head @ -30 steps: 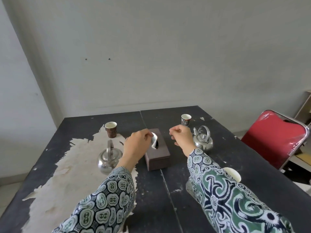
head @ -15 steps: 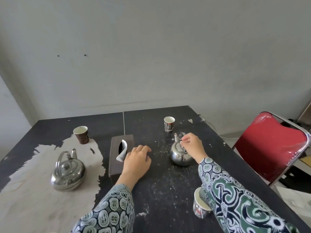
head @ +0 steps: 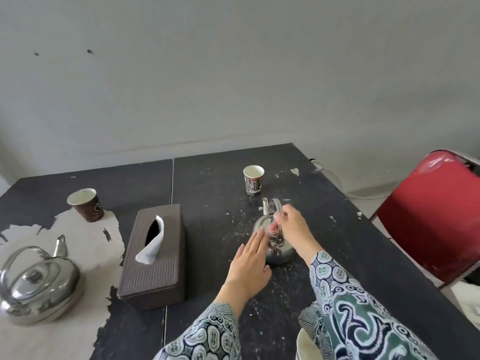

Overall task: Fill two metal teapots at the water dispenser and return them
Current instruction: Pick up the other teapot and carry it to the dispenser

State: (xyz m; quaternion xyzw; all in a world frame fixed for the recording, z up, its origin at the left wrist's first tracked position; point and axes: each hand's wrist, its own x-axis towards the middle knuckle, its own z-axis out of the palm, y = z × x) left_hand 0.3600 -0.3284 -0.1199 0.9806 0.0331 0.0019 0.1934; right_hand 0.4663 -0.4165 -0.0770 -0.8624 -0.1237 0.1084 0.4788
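Pickup step: right hand gripping right teapot handle, left hand flat-fingered beside it; next, lift and grab left teapot.

My right grip pinches the near teapot's handle; my left grip reaches flat beside it on the surface.

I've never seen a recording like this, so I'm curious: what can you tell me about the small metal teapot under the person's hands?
The small teapot is shiny metal with a round, squat body, a short upright spout on its far side and a wire bail handle raised over the top. It stands upright on the dark, scuffed table, just nearer than a printed paper cup. The right hand grips the handle; the left hand reaches toward its near side with straight fingers. Its lid is mostly hidden.
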